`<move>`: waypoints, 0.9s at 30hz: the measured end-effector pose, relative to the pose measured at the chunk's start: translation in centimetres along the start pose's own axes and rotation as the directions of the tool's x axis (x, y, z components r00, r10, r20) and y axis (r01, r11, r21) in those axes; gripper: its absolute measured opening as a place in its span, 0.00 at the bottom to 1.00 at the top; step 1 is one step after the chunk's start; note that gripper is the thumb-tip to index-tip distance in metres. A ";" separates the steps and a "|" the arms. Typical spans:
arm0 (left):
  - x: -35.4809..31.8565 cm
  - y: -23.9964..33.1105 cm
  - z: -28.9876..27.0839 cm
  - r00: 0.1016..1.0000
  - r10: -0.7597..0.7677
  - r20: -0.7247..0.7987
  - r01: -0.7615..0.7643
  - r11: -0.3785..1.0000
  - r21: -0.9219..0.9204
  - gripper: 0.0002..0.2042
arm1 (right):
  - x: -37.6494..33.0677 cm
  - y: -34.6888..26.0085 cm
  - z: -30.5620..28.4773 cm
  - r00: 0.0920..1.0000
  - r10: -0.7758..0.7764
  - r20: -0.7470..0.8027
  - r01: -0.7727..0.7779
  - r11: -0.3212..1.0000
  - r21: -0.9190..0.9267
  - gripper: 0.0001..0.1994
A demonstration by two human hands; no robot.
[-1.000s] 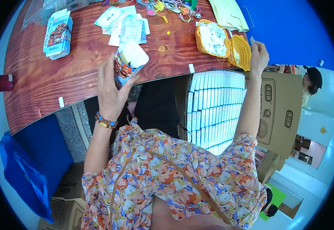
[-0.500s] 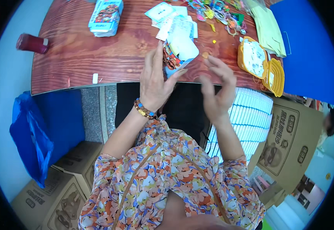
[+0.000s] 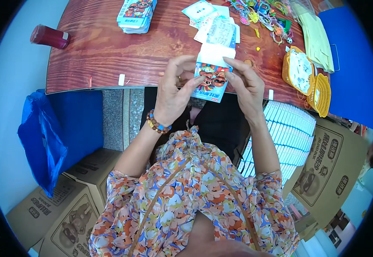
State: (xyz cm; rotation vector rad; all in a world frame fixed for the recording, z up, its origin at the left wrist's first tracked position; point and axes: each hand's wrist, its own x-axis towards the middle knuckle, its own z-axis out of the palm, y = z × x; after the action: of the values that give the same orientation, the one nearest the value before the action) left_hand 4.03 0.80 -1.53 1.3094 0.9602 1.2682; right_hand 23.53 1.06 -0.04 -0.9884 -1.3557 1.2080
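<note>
At the worktop [image 3: 100,47] edge, both hands now pinch the colourful packet [image 3: 211,77]: left hand [image 3: 175,92] closed on its side, right hand [image 3: 246,85], brought in from the yellow basket [image 3: 319,88], gripping the other; two-handed work proceeds.

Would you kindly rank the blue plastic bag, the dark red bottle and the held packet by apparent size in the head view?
1. blue plastic bag, clearly largest
2. held packet
3. dark red bottle, though it lies farther from the camera

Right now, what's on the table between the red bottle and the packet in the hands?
Head view: mostly bare wood between the red bottle and the packet; only a stack of packets sits further back.
</note>
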 end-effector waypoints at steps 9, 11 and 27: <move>0.0 0.5 -1.1 0.984 0.162 0.076 -0.172 0.976 0.135 0.21 | 0.4 -0.4 -0.8 0.995 -0.021 0.093 0.017 0.999 0.047 0.13; 0.2 1.4 -1.4 0.978 0.113 0.174 -0.144 0.973 0.180 0.18 | 0.7 -0.5 -0.8 0.994 -0.026 0.105 0.024 0.999 0.023 0.12; -0.9 1.5 -1.5 0.993 -0.075 0.089 0.061 0.987 0.147 0.17 | 1.8 -2.0 0.0 0.981 0.094 0.169 -0.094 0.996 -0.009 0.09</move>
State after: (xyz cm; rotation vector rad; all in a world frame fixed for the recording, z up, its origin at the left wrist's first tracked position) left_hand 2.27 -0.07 -0.36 1.4229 1.0362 1.0919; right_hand 23.39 2.50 2.22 -0.9774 -1.4543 1.3890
